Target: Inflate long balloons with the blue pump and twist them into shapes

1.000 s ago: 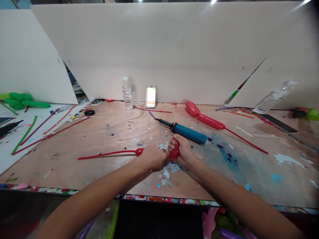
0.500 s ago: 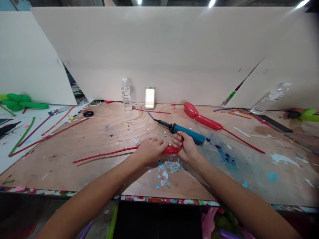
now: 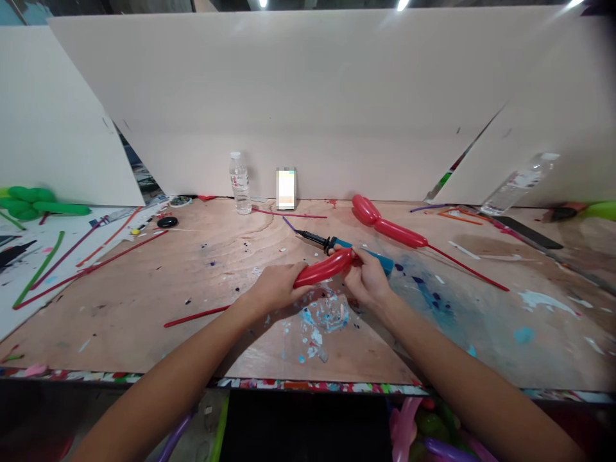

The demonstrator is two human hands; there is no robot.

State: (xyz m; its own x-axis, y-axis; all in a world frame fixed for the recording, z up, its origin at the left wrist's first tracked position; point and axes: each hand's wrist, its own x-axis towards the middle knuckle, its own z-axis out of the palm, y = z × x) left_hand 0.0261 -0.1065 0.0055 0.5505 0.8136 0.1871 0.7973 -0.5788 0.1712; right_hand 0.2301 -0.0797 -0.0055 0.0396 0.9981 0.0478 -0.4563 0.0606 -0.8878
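A partly inflated red balloon [image 3: 325, 268] stretches between my two hands above the wooden table. My left hand [image 3: 276, 289] is wrapped round its left part, and a thin uninflated tail comes out below that wrist. At the balloon's other end, my right hand [image 3: 369, 277] pinches the tip between thumb and finger. Just behind the right hand lies a blue balloon pump [image 3: 385, 262] with a black nozzle, partly covered by the fingers. Farther back rests a second red balloon [image 3: 402, 233], twisted into a short bubble and a longer one, with a limp tail.
A water bottle [image 3: 240, 185] and a phone with a lit screen [image 3: 286, 189] stand by the white board [image 3: 298, 102]. Another bottle [image 3: 520, 186] leans at the right. Uninflated balloons and a green balloon shape [image 3: 29, 204] lie at the left. Paint and scraps dot the table [image 3: 216, 237].
The inflated part of the held balloon now shows between my hands, which have moved apart. Its tail has shifted right and down. The right hand went from a closed grip to a fingertip pinch.
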